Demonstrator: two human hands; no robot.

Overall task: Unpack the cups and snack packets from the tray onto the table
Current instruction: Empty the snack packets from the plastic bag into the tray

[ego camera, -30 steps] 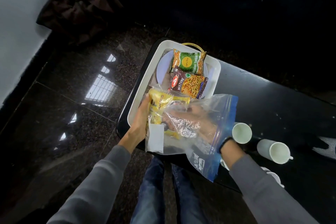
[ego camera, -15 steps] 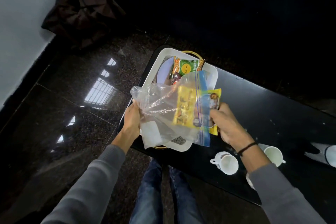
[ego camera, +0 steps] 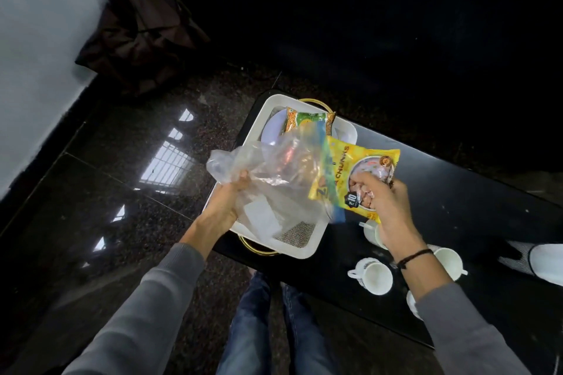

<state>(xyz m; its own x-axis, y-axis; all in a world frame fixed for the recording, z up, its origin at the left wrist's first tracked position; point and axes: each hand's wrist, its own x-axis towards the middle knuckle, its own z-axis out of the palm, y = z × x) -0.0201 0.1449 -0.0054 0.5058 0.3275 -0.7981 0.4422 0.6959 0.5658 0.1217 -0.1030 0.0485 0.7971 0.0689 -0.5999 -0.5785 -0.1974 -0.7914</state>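
My right hand (ego camera: 385,202) grips a yellow snack packet (ego camera: 344,173) that sticks halfway out of a clear zip bag (ego camera: 274,173). My left hand (ego camera: 225,207) clutches the bag's other end above the white tray (ego camera: 304,250). A green snack packet (ego camera: 307,120) lies at the tray's far end on a pale plate (ego camera: 272,134); a reddish packet shows dimly through the bag. White cups stand on the black table (ego camera: 457,192) to the right: one (ego camera: 376,277) near the front edge, one (ego camera: 451,260) behind my wrist, one (ego camera: 371,231) partly hidden under my right hand.
The tray has gold handles and sits at the table's left end. A dark bag (ego camera: 143,33) lies on the polished floor by the white wall. My legs in jeans (ego camera: 274,329) are below the table's front edge. A white object (ego camera: 542,262) lies at the right edge.
The yellow packet has been pulled rightward, farther out of the zip bag, by my right hand. The left hand holds the bag's end in the same place over the tray.
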